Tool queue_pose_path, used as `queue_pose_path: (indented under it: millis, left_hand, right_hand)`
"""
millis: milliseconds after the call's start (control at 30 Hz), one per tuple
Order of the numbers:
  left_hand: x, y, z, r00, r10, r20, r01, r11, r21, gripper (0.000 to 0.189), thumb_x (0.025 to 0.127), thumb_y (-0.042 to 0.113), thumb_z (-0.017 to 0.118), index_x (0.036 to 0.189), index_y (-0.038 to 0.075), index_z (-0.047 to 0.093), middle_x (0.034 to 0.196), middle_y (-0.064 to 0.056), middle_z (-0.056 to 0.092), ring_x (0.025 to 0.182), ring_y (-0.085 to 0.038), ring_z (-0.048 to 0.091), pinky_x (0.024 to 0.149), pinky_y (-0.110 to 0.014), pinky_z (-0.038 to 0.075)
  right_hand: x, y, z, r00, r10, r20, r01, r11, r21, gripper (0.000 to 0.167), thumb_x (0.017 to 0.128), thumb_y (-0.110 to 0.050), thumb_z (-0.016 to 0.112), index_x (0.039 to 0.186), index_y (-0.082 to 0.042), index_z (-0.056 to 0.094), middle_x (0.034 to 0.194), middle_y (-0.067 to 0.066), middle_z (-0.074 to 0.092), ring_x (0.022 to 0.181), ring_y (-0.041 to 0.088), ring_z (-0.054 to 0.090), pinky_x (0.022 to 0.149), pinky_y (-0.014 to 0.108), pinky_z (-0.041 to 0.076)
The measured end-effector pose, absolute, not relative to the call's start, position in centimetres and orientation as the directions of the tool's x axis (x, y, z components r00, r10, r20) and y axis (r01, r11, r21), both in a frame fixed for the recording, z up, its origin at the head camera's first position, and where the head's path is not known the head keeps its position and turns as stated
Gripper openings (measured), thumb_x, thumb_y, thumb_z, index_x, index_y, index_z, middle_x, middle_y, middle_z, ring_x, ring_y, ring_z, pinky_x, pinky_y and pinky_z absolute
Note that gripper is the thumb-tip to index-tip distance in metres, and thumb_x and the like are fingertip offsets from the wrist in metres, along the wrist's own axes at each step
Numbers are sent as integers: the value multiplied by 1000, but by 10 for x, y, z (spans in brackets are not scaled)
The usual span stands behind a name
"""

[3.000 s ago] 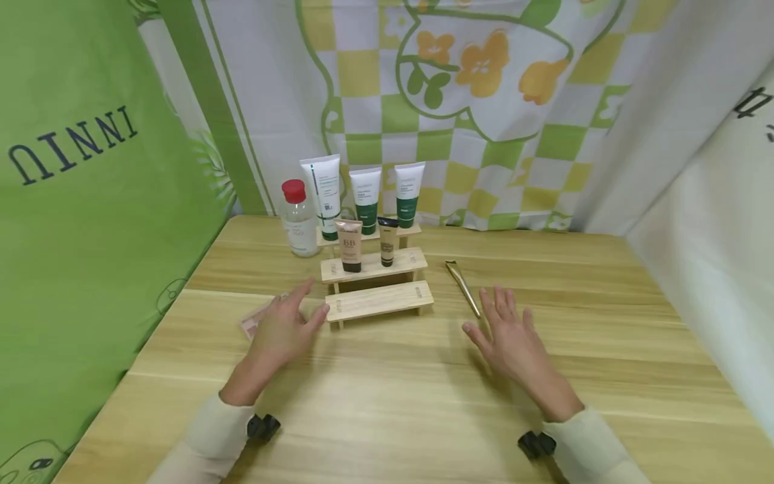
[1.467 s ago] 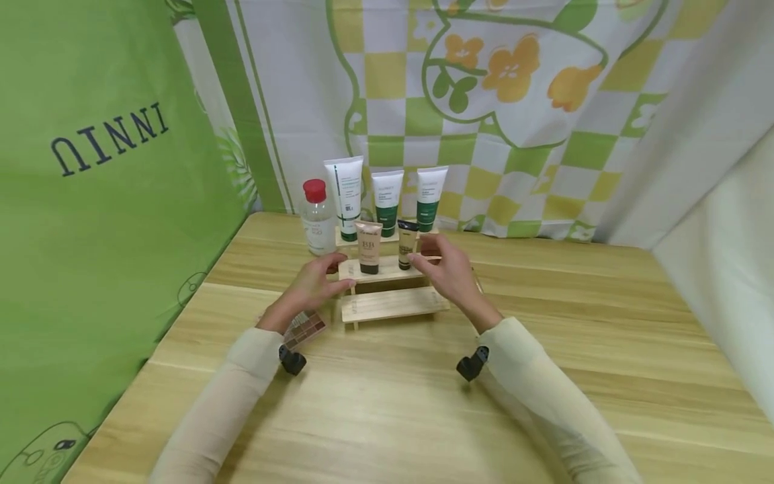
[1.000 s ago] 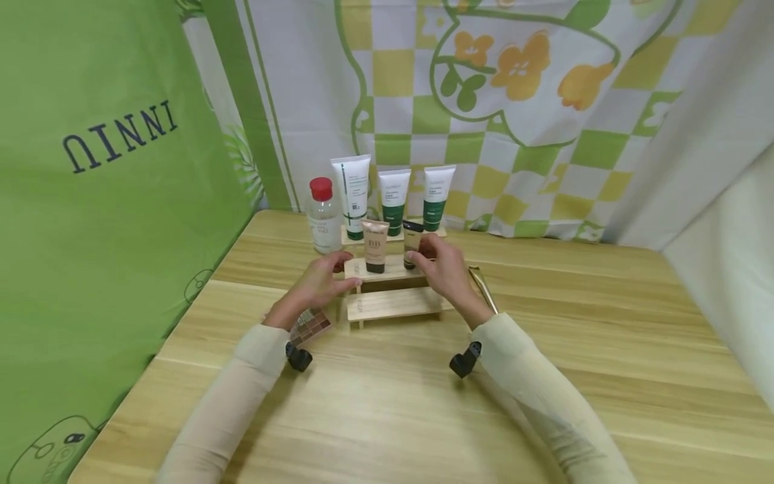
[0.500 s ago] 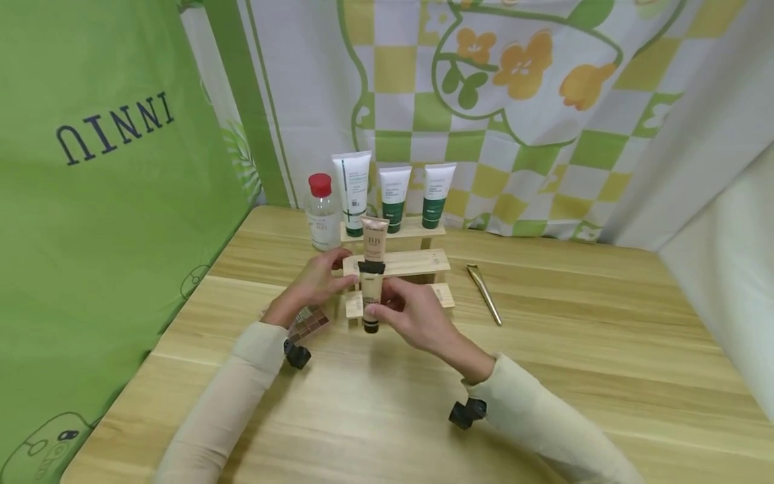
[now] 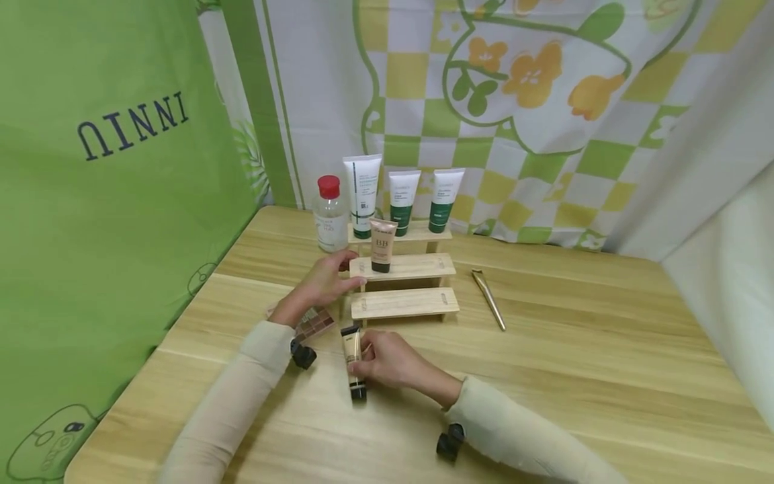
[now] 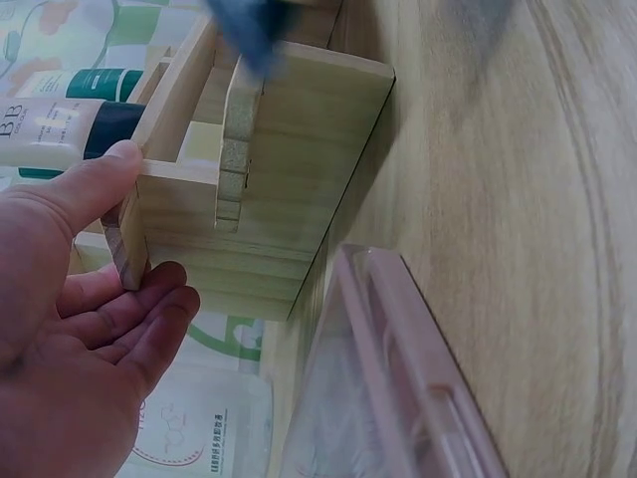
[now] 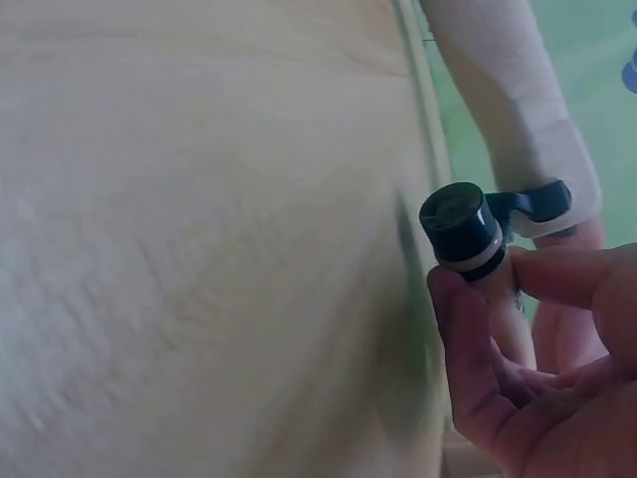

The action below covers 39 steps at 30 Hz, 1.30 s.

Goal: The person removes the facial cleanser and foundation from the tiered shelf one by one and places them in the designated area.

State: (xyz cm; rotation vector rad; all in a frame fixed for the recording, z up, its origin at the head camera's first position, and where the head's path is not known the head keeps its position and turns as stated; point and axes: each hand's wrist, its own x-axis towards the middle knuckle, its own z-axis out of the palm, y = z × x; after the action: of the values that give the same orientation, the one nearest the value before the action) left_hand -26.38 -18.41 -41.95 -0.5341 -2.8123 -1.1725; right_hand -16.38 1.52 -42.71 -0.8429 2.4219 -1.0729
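My right hand (image 5: 387, 359) pinches a small gold cosmetic tube (image 5: 353, 349) with black ends, in front of the stand. Its black cap points down toward the tabletop; in the right wrist view, thumb and fingers hold the tube just behind the cap (image 7: 463, 224). My left hand (image 5: 323, 279) grips the left end of the three-tier wooden stand (image 5: 405, 304) at the middle tier. The left wrist view has its thumb on the upper side and curled fingers under the plank. A beige BB cream tube (image 5: 382, 249) stands on that tier, close to the left thumb.
Three white-and-green tubes (image 5: 404, 202) stand on the top tier. Left of them is a clear bottle (image 5: 330, 222) with a red cap. An eyeshadow palette (image 5: 316, 324) lies partly beneath my left forearm. Right of the stand lies a slim gold-handled tool (image 5: 490, 300).
From open above the table, my left hand has moved onto the stand's end. My right hand has lifted the gold tube off the middle tier and brought it down toward the front left.
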Motion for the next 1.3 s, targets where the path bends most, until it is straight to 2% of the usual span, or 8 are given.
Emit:
queue_pose_path:
  millis: [167, 467, 700, 967, 1167, 1300]
  left_hand:
    - [-264, -184, -418, -939, 293, 182, 336, 659, 673, 55, 89, 24, 74, 132, -4, 53, 122, -21, 61, 112, -34, 59, 95, -45, 50]
    - [-266, -185, -419, -941, 290, 177, 331, 664, 670, 56, 89, 25, 74, 132, -3, 52, 120, -21, 62, 111, -33, 59, 95, -45, 50]
    - [-265, -185, -418, -947, 281, 158, 310, 664, 681, 56, 90, 26, 73, 133, -3, 52, 121, -20, 61, 112, -33, 58, 96, -45, 49]
    - [-264, -184, -417, -949, 283, 143, 301, 665, 683, 55, 90, 25, 72, 133, -2, 52, 122, -20, 61, 113, -33, 58, 97, -45, 48]
    - [-264, -185, -417, -945, 287, 154, 312, 661, 683, 55, 90, 25, 72, 132, -3, 52, 121, -20, 61, 113, -33, 58, 96, -45, 49]
    - [-265, -185, -420, -941, 298, 162, 325, 657, 681, 55, 90, 26, 72, 133, -3, 52, 122, -21, 61, 114, -34, 58, 96, -46, 49]
  right_hand:
    - [-162, 11, -431, -765, -630, -132, -340, 570, -748, 24, 83, -24, 79, 83, -7, 63, 60, -5, 61, 49, 8, 57, 48, 22, 44]
    - [-160, 10, -432, -781, -595, -190, -241, 567, -788, 33, 84, -20, 79, 101, 3, 62, 58, -3, 65, 47, 11, 64, 47, 23, 49]
    - [-160, 11, -431, -785, -598, -163, -279, 576, -768, 26, 85, -23, 78, 93, -2, 66, 53, -2, 64, 47, 13, 63, 45, 21, 44]
    - [-158, 16, -431, -779, -610, -146, -292, 558, -777, 24, 86, -23, 77, 89, -2, 66, 53, -3, 64, 47, 11, 64, 45, 22, 46]
    - [-168, 23, -425, -781, -608, -143, -274, 540, -796, 32, 89, -22, 74, 100, 6, 64, 58, 2, 67, 51, 15, 67, 53, 23, 52]
    - [-187, 32, -410, -836, -546, -45, -279, 494, -823, 33, 92, -19, 70, 108, 8, 62, 69, 10, 71, 57, 22, 69, 53, 26, 54]
